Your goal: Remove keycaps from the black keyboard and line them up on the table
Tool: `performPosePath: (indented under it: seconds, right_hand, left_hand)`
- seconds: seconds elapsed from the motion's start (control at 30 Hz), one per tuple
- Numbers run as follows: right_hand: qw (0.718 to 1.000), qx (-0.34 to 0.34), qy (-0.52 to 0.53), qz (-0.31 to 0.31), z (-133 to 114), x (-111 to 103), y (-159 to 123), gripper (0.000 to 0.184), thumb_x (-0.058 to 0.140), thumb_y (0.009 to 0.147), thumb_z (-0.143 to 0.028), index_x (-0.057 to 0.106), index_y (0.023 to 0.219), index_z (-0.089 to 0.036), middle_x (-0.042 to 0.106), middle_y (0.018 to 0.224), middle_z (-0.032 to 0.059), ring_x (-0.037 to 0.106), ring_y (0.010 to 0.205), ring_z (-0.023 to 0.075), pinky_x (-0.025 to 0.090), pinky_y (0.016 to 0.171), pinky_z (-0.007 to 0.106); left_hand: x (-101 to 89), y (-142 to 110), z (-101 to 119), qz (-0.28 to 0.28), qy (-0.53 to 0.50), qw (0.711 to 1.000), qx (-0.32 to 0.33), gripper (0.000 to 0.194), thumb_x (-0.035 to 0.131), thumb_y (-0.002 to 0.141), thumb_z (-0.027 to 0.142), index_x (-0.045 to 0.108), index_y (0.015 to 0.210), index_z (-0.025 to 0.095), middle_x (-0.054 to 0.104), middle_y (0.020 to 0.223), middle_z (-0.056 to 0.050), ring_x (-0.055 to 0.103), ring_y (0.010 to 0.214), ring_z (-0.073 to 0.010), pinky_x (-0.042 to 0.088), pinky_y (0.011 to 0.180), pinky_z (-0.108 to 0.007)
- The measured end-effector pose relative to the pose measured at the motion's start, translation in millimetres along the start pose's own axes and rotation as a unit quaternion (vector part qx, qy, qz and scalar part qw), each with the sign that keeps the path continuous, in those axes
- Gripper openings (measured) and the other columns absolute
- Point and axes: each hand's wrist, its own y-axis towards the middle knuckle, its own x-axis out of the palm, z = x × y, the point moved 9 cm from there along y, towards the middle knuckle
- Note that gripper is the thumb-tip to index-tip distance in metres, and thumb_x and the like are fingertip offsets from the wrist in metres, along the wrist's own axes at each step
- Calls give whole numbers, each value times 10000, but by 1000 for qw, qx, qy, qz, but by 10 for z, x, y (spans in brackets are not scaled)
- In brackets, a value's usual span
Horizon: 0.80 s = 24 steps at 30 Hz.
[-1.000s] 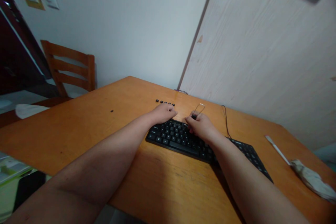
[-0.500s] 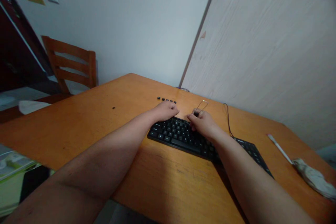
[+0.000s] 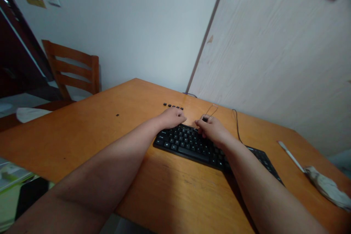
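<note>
A black keyboard (image 3: 189,140) lies at a slant on the wooden table. My left hand (image 3: 172,117) is on its far left corner, fingers curled down over the edge, the fingertips partly hidden. In my right hand (image 3: 211,127) is a keycap puller (image 3: 204,119) with a black grip, pinched between thumb and fingers. Its thin wire loop sticks up above the hand, and the lower end is down at the keys, where the contact is too small to make out. Several loose black keycaps (image 3: 169,105) stand in a row just beyond my left hand. My right forearm covers part of the keyboard.
A small dark piece (image 3: 117,115) lies on the left of the wooden table (image 3: 90,128). The keyboard's cable (image 3: 237,128) runs behind it. To the right are a thin white stick (image 3: 292,156) and a crumpled pale cloth (image 3: 327,186). A wooden chair (image 3: 74,67) stands beyond the left edge.
The camera view has shifted slightly. Both hands keep almost the same place on the keyboard, and the keycap puller stays in my right hand.
</note>
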Motion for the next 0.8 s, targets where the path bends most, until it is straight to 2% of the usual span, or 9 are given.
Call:
performPosePath:
  seconds: [0.17, 0.4, 0.53, 0.67, 0.8]
  right_hand:
    - [999, -47, -28, 6, -77, -32, 4, 204, 618, 773, -334, 536, 664, -182, 489, 515, -58, 406, 470, 80, 298, 470, 214]
    - [999, 35, 20, -36, 27, -31, -2, 235, 604, 831, -396, 589, 765, -170, 563, 551, -14, 430, 414, 82, 285, 379, 206]
    - [998, 47, 23, -27, -3, -33, -8, 182, 560, 855, -305, 602, 767, -152, 583, 549, 2, 481, 406, 84, 340, 358, 192]
    - [1000, 14, 4, -12, -57, -33, 3, 127, 546, 824, -218, 558, 708, -167, 584, 517, -8, 496, 374, 89, 358, 336, 184]
    - [1000, 5, 16, -23, -49, -13, 20, 102, 548, 825, -200, 529, 728, -176, 622, 533, 2, 542, 381, 102, 393, 345, 179]
  left_hand:
    - [-7, -8, -2, -3, 1, 1000, 6, 210, 513, 751, 333, 572, 624, 176, 605, 661, -1, 540, 683, -150, 373, 600, -248]
    - [-59, -48, 21, -5, 19, 1000, 5, 240, 528, 764, 365, 567, 618, 179, 582, 634, 8, 526, 652, -144, 357, 578, -245]
    - [-76, -58, 27, -10, 30, 1000, 1, 243, 533, 758, 362, 548, 599, 178, 562, 617, 15, 511, 631, -135, 341, 561, -237]
    - [-67, -52, 49, -30, 41, 998, -22, 214, 540, 736, 337, 560, 596, 178, 566, 616, 16, 504, 626, -133, 334, 552, -234]
    - [-81, -45, 114, -49, 72, 995, -37, 257, 548, 734, 358, 520, 547, 184, 498, 550, 28, 446, 573, -120, 308, 530, -234]
